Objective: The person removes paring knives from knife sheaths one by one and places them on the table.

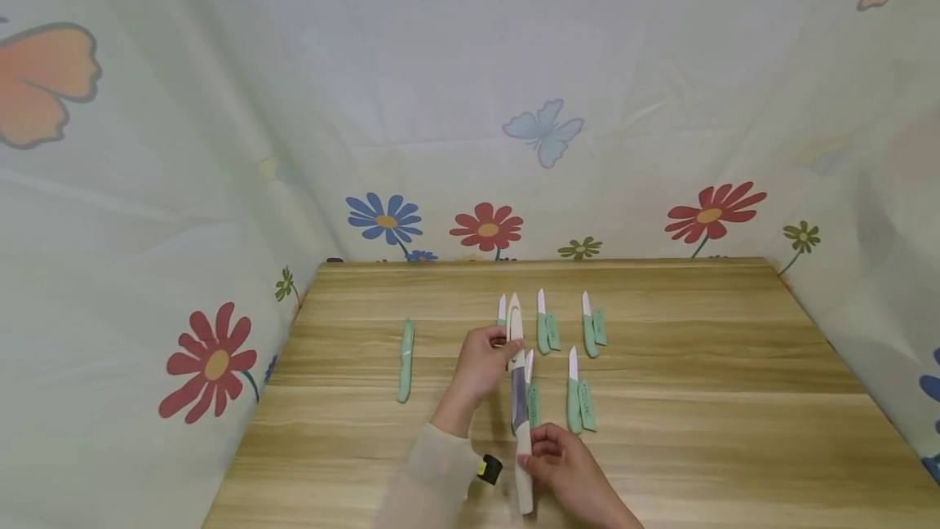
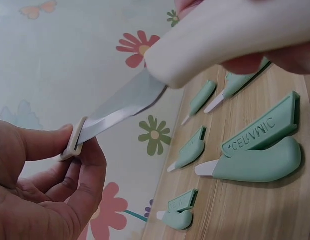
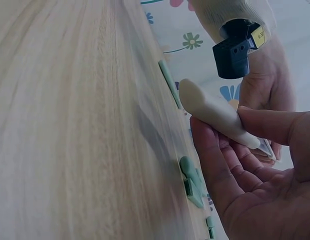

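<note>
My right hand (image 1: 569,468) grips the cream handle (image 1: 524,476) of a large kitchen knife between thumb and fingers. The grey blade (image 2: 122,105) points away from me, its far end inside a cream blade sheath (image 1: 515,321). Thumb and fingers of my left hand (image 1: 481,362) pinch that sheath near its mouth. Much of the blade shows bare between the two hands, held above the table. Below and beyond it lie several small green paring knives (image 1: 573,402) with white blades, green sheaths (image 1: 586,406) beside them. My left hand and the large knife partly cover two of these.
On the left of the wooden table (image 1: 690,431) a green knife (image 1: 405,362) lies apart, its blade covered. A flower-print curtain (image 1: 587,186) stands behind the table and along both sides. A black wrist camera (image 1: 490,469) sits at my left sleeve.
</note>
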The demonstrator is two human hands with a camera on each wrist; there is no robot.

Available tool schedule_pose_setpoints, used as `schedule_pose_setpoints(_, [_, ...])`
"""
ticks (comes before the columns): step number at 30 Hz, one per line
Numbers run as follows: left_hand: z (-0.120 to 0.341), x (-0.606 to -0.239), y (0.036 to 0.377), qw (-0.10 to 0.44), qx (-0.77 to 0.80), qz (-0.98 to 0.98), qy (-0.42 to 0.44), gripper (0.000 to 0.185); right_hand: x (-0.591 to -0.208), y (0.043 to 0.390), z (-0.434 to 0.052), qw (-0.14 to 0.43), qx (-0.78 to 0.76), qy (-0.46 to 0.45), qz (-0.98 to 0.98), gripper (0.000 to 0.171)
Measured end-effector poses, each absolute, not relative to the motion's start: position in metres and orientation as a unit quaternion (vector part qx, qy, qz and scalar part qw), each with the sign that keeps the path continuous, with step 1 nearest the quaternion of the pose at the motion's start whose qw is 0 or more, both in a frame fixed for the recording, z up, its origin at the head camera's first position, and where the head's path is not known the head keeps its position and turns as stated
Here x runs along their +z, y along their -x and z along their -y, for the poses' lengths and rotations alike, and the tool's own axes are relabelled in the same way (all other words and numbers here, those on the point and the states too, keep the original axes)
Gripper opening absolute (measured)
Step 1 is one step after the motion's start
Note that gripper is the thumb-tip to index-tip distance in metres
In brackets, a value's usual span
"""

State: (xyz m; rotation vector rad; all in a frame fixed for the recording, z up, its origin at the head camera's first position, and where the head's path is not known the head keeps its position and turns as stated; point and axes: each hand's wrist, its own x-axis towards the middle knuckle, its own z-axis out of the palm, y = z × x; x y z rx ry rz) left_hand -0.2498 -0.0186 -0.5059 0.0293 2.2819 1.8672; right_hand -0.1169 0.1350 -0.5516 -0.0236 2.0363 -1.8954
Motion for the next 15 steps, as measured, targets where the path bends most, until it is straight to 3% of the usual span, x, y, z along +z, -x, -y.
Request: schedule_pose_setpoints(15, [0.0199,-0.5029,0.2504,0.052,0.65,-0.758,0.013,0.021,-0.549,0.1133,-0.1419,0.224,-0.672,0.031,-0.705,0.034])
